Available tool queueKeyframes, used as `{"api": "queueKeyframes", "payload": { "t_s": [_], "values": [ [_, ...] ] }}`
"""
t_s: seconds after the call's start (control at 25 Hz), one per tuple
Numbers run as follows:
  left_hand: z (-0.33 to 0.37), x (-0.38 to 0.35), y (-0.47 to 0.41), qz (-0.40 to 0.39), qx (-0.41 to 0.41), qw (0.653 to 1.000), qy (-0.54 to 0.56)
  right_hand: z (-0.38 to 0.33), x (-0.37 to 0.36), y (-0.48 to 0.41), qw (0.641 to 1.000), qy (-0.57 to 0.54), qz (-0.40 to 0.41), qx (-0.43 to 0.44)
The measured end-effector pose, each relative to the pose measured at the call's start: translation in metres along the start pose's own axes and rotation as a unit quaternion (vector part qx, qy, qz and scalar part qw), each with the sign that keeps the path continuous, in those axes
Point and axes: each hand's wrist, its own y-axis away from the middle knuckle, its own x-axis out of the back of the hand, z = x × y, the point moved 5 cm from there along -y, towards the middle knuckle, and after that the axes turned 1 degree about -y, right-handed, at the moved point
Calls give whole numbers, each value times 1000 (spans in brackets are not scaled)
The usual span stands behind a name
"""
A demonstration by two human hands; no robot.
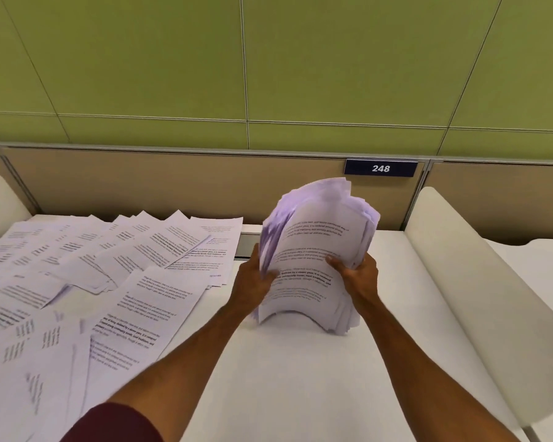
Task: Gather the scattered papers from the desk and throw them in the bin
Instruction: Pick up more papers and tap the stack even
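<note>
Count by kind: paper, hands, signage.
Held stack [313, 250], 1, at 4 o'clock; loose sheets [109, 282], overlapping, uncountable, at 8 o'clock; hands, 2: left hand [253, 282], right hand [359, 275]; number plate [380, 168], 1, at 2 o'clock.

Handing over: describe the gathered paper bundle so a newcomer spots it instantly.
Find the dark number plate 248 on the beige partition. Below it, over the white desk, left hand and right hand hold a thick bundle. Unlike the loose sheets lying flat to its left, it stands upright and bowed.

Loose printed white paper sheets [87, 282] crowd the white worktop's [284, 378] left half; its near-right part lies bare up to the cream side divider [460, 282].
</note>
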Motion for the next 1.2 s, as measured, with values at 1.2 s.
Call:
{"api": "queueKeyframes", "payload": {
  "t_s": [1.2],
  "values": [
    [-296,266,1,-53,355,917,-174,74,-169,118,943,56,-198,-262]
  ]
}}
